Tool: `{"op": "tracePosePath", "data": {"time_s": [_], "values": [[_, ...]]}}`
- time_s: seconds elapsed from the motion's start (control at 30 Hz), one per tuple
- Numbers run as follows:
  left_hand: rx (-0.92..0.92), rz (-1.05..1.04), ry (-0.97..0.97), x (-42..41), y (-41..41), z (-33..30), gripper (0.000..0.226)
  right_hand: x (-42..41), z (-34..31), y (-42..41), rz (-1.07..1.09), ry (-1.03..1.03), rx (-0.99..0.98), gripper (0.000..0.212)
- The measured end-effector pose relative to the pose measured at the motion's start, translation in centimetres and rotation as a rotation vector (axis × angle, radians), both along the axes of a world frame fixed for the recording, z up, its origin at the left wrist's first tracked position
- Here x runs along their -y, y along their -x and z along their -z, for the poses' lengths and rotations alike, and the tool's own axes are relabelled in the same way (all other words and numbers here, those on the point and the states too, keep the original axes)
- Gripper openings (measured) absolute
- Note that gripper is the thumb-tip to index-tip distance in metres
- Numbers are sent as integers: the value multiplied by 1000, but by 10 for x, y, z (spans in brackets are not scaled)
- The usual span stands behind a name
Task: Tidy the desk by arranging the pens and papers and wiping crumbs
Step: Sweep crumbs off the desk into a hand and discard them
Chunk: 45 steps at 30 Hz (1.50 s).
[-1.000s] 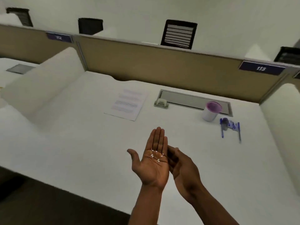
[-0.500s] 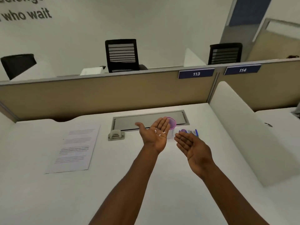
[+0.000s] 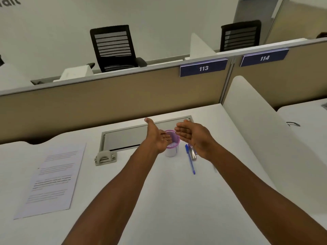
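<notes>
My left hand point(image 3: 156, 137) is tipped on its edge over a white cup with a purple rim point(image 3: 172, 151), palm facing right. A few small white crumbs point(image 3: 164, 139) still lie on that palm, just above the cup's mouth. My right hand point(image 3: 194, 135) hovers flat, fingers apart, at the cup's right side and holds nothing. A blue pen point(image 3: 190, 161) lies on the white desk point(image 3: 159, 200) right of the cup, next to a small grey item point(image 3: 193, 153) partly hidden by my right wrist. A printed paper point(image 3: 53, 179) lies at the left.
A grey cable hatch point(image 3: 123, 138) is set into the desk behind the cup, with a small grey holder point(image 3: 105, 157) at its front left. A tan partition point(image 3: 106, 96) closes the back and a white divider point(image 3: 256, 124) the right side.
Both hands have moved forward to the cup. My left palm has tilted from level onto its edge above the cup, and fewer crumbs show on it. My head has turned right.
</notes>
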<state>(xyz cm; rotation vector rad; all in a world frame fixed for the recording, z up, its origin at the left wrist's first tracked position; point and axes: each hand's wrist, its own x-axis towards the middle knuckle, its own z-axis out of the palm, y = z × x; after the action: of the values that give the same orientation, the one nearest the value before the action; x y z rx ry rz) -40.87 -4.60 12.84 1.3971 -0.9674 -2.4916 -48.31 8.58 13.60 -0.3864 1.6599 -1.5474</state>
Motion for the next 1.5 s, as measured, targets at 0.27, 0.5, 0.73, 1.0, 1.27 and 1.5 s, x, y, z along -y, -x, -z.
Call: {"op": "tracePosePath", "data": {"time_s": [0.27, 0.5, 0.73, 1.0, 1.27, 1.5], "values": [[82, -20, -23, 7, 13, 8, 89, 19, 30, -32, -373, 25, -487, 54], [-6, -33, -102, 8, 13, 8, 120, 18, 68, -22, -382, -72, -783, 55], [-19, -23, -107, 8, 18, 7, 115, 20, 72, -18, -290, -8, -703, 66], [-26, -12, -51, 12, 13, 8, 101, 14, 79, -16, -198, 56, -690, 57], [-77, 69, 62, 20, 9, 16, 100, 9, 90, -13, -180, 68, -728, 38], [-72, 83, 104, 20, 9, 15, 99, 14, 99, -16, -161, 49, -772, 58]]}}
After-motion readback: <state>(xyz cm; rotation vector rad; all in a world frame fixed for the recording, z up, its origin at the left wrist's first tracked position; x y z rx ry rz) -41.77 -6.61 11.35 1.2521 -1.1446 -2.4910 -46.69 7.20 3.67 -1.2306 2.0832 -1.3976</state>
